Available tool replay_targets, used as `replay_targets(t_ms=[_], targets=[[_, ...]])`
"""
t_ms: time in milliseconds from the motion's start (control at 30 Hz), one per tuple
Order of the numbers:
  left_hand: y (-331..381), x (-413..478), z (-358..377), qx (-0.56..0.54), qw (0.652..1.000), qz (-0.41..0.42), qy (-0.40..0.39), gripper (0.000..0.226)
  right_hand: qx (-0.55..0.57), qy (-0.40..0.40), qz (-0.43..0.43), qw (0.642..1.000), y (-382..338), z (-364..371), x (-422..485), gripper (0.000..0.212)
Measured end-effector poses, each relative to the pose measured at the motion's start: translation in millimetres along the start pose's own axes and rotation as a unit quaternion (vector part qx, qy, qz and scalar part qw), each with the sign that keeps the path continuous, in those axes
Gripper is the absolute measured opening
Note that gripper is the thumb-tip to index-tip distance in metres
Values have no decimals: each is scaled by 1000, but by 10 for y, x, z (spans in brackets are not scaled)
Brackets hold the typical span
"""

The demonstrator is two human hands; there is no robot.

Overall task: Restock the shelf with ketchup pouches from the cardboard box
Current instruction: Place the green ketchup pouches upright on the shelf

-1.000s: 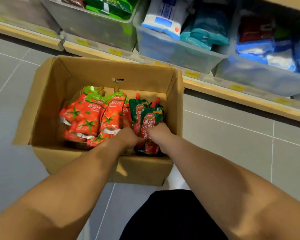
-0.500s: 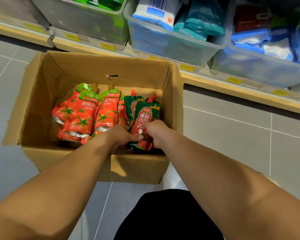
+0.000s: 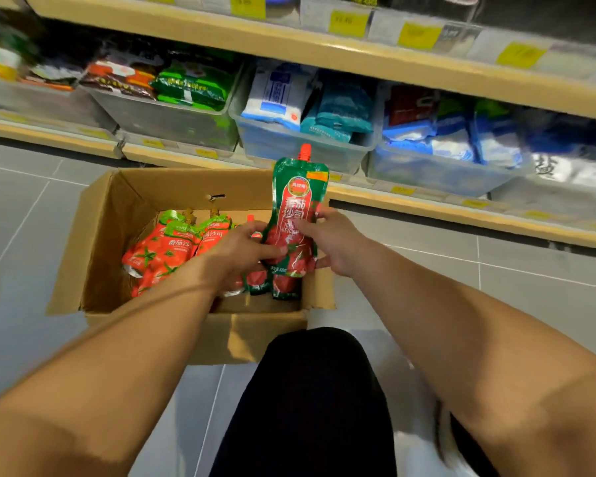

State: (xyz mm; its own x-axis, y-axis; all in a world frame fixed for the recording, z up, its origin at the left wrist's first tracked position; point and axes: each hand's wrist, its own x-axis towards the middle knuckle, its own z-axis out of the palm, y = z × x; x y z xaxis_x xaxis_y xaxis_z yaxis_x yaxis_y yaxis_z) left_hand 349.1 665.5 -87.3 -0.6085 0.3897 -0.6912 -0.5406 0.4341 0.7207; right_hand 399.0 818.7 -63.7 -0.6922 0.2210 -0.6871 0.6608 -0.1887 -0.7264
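An open cardboard box [image 3: 97, 235] stands on the floor in front of the shelf. Inside lie several orange-red ketchup pouches [image 3: 159, 249] at the left and green-red ones [image 3: 258, 280] at the right. A green-red ketchup pouch [image 3: 298, 197] with a red cap is lifted upright above the box's right side. My right hand [image 3: 334, 241] grips its lower half from the right. My left hand [image 3: 241, 251] holds its bottom from the left, thumb across the front.
The low shelf [image 3: 427, 208] behind the box carries clear bins [image 3: 289, 146] of blue, white and green packets. A higher shelf edge [image 3: 289, 39] with yellow price tags runs across the top. My black-clad knee [image 3: 310, 390] is just before the box. Grey tiled floor lies all round.
Both hands have lifted one green-red pouch up out of the box; before, they were down among the pouches. The view has tilted up, showing more of the shelf.
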Motion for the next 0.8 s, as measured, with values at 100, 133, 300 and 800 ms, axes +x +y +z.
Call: replay_targets(t_ms=[100,133,300,800], targets=[[329,-102,239,6,998,53,-15,44,-21,-15,-37,999,-222,-342,-239,61],[447,-133,351,5,997,70,-13,44,-33,-15,-51,998,-290,-466,-324,77],[972,-240,884,-33,987,152,-27,37,-76,38,-141,986,-553,-983,-600,103],[2527,-61,2668,103,893,430,87,38,-125,275,-327,895,-1368,-2937,-832,51]])
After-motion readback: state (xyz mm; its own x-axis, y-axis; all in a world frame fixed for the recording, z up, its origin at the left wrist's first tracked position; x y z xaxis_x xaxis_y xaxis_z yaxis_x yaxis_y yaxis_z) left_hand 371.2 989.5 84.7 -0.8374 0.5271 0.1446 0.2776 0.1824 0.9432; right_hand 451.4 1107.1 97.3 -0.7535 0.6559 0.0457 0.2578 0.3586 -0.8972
